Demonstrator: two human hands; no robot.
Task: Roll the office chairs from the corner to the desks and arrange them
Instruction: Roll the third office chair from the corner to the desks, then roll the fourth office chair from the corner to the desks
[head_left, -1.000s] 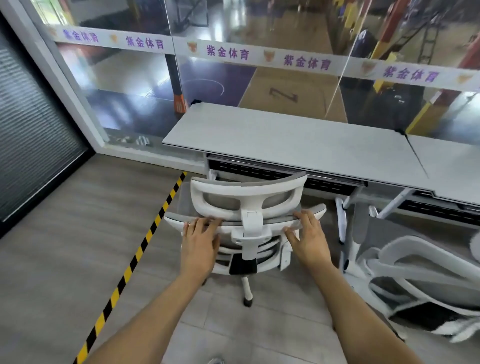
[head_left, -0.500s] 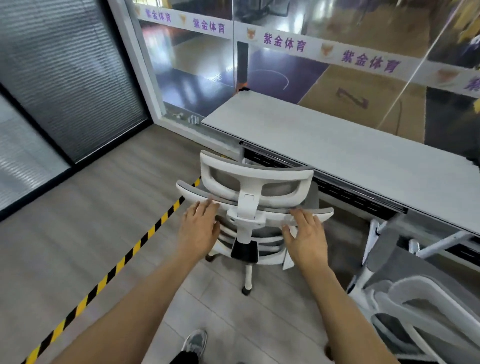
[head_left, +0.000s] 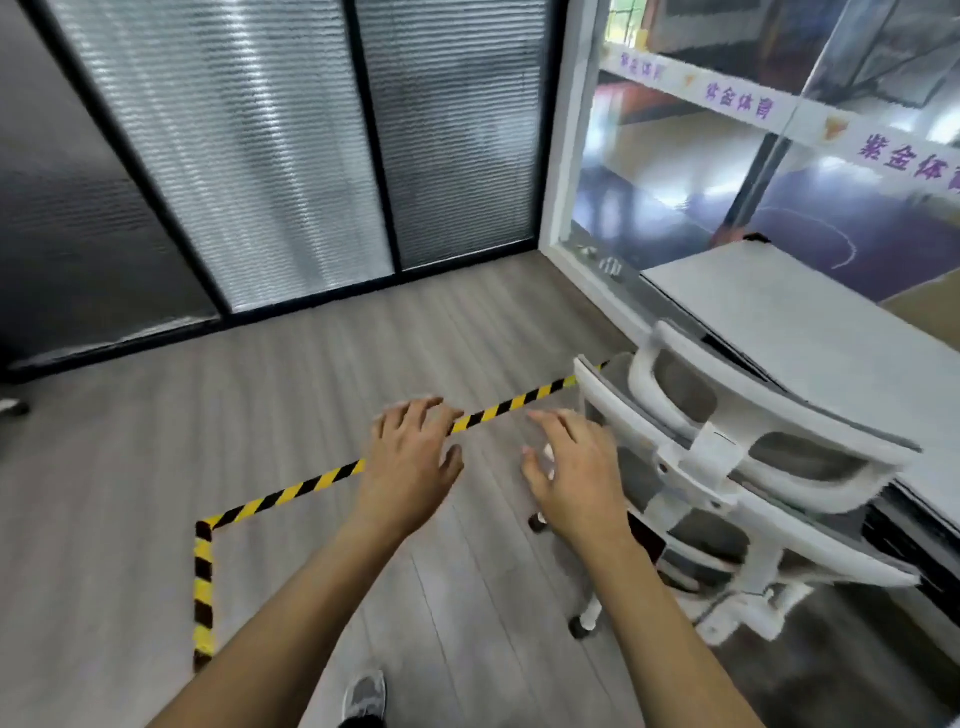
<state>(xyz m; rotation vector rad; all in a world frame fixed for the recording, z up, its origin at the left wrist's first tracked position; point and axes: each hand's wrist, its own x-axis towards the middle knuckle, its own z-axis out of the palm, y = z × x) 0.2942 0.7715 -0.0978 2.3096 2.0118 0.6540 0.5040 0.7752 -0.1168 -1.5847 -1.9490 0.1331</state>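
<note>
Left of frame: wood-look floor (head_left: 156, 467) with yellow-black hazard tape (head_left: 291, 491) turning a corner and running toward the chair. A grey shoe (head_left: 365, 693) shows at bottom centre.

Left grip (head_left: 410, 462), centre frame: fingers spread and relaxed, palm down over the tape, nothing in it.

Right grip (head_left: 576, 478), just right of it: also spread wide, empty. It hovers just beside the chair's back edge, not on it as far as I can tell; motion blur makes this hard to read.

White office chair (head_left: 719, 452), right of frame: back toward me, headrest by the edge of the grey surface (head_left: 805, 322), seat toward the underside. One caster (head_left: 582, 626) is visible lower down.

Handling, my read: it should roll easily on this smooth floor, with modest weight. The plastic frame looks stiff; the mesh panels look soft and will give, so I'd avoid them. The headrest probably pivots, so it's a poor hold. Best hold is the backrest's top rail, one grip either side of the centre bracket. A one-sided push would likely swivel it.
</note>
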